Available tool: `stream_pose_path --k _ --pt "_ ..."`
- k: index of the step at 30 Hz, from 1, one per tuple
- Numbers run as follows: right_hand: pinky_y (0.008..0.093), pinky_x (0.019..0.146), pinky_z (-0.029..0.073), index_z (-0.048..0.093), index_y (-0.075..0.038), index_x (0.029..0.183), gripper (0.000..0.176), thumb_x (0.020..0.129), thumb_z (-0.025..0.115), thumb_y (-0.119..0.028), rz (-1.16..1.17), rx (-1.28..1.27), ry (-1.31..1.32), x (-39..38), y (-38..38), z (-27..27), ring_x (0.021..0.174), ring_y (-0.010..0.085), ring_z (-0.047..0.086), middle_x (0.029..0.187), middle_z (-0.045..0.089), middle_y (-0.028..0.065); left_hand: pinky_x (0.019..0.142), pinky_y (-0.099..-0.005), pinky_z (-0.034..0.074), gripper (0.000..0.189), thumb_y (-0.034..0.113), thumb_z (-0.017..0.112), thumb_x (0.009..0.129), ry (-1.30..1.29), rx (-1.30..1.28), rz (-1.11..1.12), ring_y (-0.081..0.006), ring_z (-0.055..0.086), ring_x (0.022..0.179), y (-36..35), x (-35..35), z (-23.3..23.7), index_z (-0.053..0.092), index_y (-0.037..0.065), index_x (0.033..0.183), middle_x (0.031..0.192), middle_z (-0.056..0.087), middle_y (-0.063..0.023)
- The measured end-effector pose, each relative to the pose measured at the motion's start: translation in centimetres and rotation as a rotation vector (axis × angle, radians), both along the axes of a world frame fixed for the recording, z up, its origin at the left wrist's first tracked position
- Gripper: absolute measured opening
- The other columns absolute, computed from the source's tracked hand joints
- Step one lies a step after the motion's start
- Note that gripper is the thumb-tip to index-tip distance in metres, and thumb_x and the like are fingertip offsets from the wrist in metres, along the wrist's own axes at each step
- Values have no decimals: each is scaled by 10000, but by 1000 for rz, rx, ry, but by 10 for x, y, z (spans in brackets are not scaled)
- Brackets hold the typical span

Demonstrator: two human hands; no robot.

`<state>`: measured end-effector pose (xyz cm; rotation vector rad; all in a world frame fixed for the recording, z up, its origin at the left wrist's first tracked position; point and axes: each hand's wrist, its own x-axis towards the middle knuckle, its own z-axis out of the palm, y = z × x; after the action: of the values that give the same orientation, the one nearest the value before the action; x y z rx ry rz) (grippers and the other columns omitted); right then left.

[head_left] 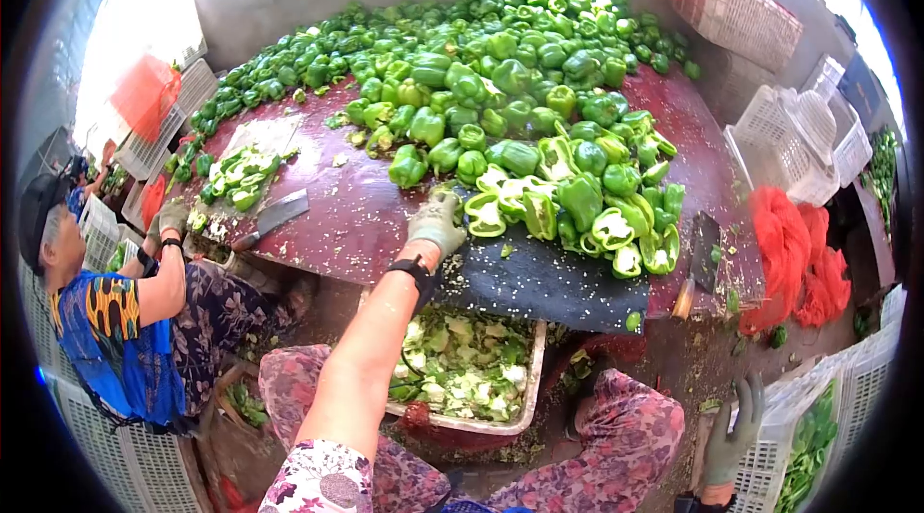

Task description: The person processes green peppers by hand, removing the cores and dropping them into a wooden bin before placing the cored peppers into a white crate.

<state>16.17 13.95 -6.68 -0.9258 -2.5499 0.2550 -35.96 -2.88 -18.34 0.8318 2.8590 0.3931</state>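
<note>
My left hand (438,222), in a pale work glove, reaches over the dark mat (549,282) at the near edge of the pepper pile. Its fingers are curled, and whatever they hold is hidden. Right beside them lies a halved green bell pepper (484,214), cut side showing; more cut peppers (616,229) lie to the right, in front of many whole bell peppers (462,89). Low on the right, my gloved right hand (733,436) is open, fingers stretched out, beside a white crate (765,460) containing green pepper pieces (810,446).
A wooden-handled cleaver (701,263) lies right of the mat; another knife (274,220) lies left. Below the red table (337,195), a tub (525,397) holds pepper scraps. A co-worker (125,301) sits at left. Red net bags (794,253) and white baskets (784,142) stand at right.
</note>
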Motion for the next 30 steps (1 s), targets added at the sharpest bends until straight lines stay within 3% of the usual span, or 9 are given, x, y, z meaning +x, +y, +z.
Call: stream_pose_path --k 5,9,12,13,19,23,26,29,30 --pt "388 975 450 532 14 1253 352 913 594 -56 301 76 304 -91 -24 34 1192 314 522 1372 463 204 915 -417 482 395 276 692 765 63 125 73 -312 583 1089 -16 22 -7 605 117 1116 1226 571 -128" --pt "376 981 455 483 8 1298 428 884 593 26 264 -740 474 -145 -71 35 1187 298 523 1383 448 176 894 -395 492 548 287 784 699 -324 854 -51 -309 607 1023 -21 33 -50 580 47 1147 1091 626 -174" --pt "373 998 450 368 -18 1399 533 904 565 1 675 -556 359 -182 -62 -40 1216 298 503 1403 419 166 798 -280 519 364 129 739 789 -390 901 -104 -105 598 895 -32 122 19 584 96 1116 969 638 -33" --pt "368 1006 441 345 -51 1405 495 945 524 -83 539 -1429 444 -194 -88 -18 1253 282 476 1417 402 143 812 -281 513 361 141 720 798 -645 1021 -216 -139 595 943 -45 153 59 566 118 1124 1019 618 -39" --pt "390 1080 341 472 -112 1253 305 979 452 -245 290 -2404 492 -204 -79 -108 1141 185 516 1225 548 34 856 -349 474 437 94 668 722 -276 961 -417 -284 555 1017 -83 249 69 504 89 1128 1104 530 -102" --pt "328 1046 360 488 -103 1175 243 964 485 -224 734 -849 84 -193 -94 -158 1053 142 537 1107 589 16 802 -354 455 410 108 668 704 -444 967 -425 -275 552 943 -110 263 87 507 78 1080 1026 512 -89" --pt "335 1053 351 491 -108 1163 230 954 499 -201 452 -1902 474 -183 -128 -107 1051 150 539 1087 594 6 779 -361 452 414 142 679 696 -420 864 -427 -275 551 922 -119 266 90 502 78 1065 1003 507 -87" --pt "333 1061 342 494 -118 1147 193 970 460 -188 680 -1050 244 -176 -147 -95 1063 144 535 1103 586 11 774 -371 450 419 172 679 696 -332 820 -409 -281 549 920 -125 270 81 502 79 1064 993 507 -87" --pt "338 1052 352 495 -117 1167 215 972 461 -201 659 -1154 281 -176 -154 -91 1067 142 536 1116 586 18 773 -375 450 420 181 678 697 -299 812 -398 -283 548 922 -127 271 79 503 79 1065 990 507 -87"
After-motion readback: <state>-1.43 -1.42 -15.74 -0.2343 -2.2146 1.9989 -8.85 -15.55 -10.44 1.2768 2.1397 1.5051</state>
